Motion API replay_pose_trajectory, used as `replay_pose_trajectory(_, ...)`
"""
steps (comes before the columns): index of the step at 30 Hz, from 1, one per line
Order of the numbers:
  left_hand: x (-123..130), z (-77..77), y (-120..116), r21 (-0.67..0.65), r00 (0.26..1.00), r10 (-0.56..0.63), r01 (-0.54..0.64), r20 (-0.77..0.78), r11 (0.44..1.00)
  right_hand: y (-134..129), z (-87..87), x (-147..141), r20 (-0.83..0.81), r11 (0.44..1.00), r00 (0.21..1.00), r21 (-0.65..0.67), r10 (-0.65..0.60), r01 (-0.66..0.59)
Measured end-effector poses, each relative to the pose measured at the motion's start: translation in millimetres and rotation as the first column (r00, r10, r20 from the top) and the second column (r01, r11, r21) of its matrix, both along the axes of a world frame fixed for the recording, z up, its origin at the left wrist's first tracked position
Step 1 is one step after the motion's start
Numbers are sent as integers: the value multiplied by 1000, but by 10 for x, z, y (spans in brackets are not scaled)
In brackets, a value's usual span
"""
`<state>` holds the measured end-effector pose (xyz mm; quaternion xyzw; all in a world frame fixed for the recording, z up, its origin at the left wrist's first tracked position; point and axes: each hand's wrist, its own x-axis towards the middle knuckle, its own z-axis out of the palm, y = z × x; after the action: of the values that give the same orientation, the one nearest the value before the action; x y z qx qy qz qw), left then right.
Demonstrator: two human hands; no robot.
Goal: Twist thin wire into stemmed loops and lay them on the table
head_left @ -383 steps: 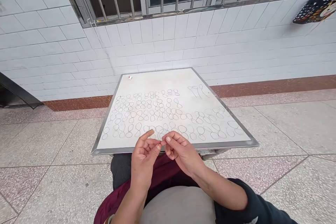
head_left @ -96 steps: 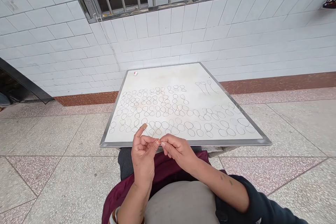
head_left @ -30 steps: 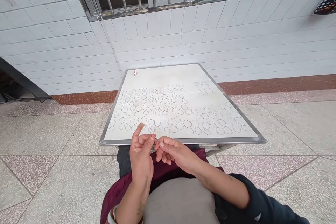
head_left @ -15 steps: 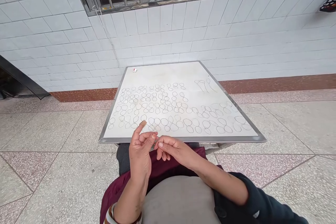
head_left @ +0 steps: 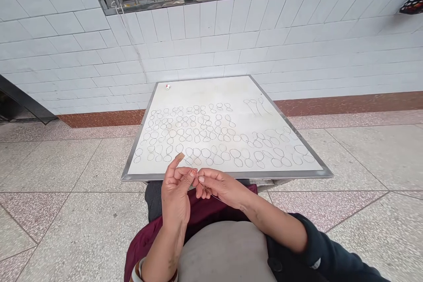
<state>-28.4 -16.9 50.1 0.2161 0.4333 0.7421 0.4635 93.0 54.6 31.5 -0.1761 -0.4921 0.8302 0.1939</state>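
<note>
Because the thin thread (head_left: 218, 198) is so hard to see, the left hand (head_left: 175, 196) and the right hand (head_left: 228, 189) seem to be held close together for it, by the near edge of the board (head_left: 205, 89). On the left hand, the thumb is pressed to a fingertip and one finger is stuck up, maybe to be out of the way; whether anything is pinched there cannot be told. On the right hand, finger and thumb are pressed together, and the thread seems to be held there, its tail hung below over the dark red cloth (head_left: 206, 208). On the board, rows of loops (head_left: 198, 133) are laid out, many like number eights, perhaps so they are not tangled. Long strands (head_left: 254, 106) are set apart at the far right. The board is flat and pale, edged with a shiny grey rim (head_left: 228, 176). The loops are thin and dark; what they are made of cannot be told.
</note>
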Motion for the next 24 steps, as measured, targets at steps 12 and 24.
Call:
replay_pose_trajectory(12,-16,-39,8,2,994,74,-75,-81,997,-34,-13,-56,115,991,988,96,-103,93)
replay_pose_trajectory(24,-2,-101,12,-19,972,202,-206,-121,978,-156,-20,-153,153,967,965,176,-211,184)
